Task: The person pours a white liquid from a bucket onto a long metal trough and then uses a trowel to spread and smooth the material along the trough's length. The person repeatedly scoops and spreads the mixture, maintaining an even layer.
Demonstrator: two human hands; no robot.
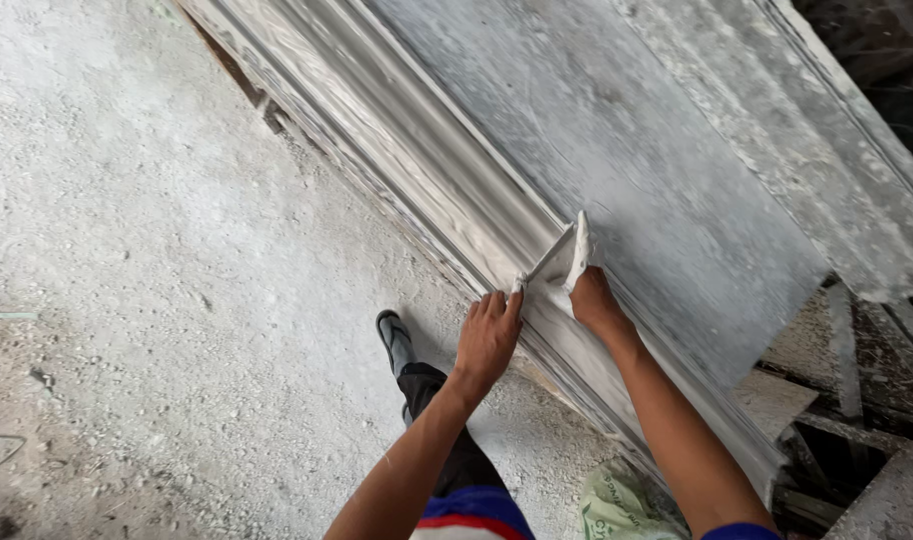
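Note:
A long grey-white plaster moulding (397, 150) runs diagonally along the edge of a dusty grey work slab (627, 170). Across the moulding sits a flat white profile scraper (560, 262). My left hand (487, 338) rests on the near side of the moulding with its fingertips on the scraper's lower corner. My right hand (595, 302) grips the scraper's upper side against the slab. Wet plaster coats the scraper and the moulding around it.
A rough, dusty concrete floor (147, 270) lies to the left. My foot in a dark sandal (395, 338) stands beside the slab's edge. A green sack (622, 505) lies at the bottom. Grey planks and frames (857, 400) are stacked at the right.

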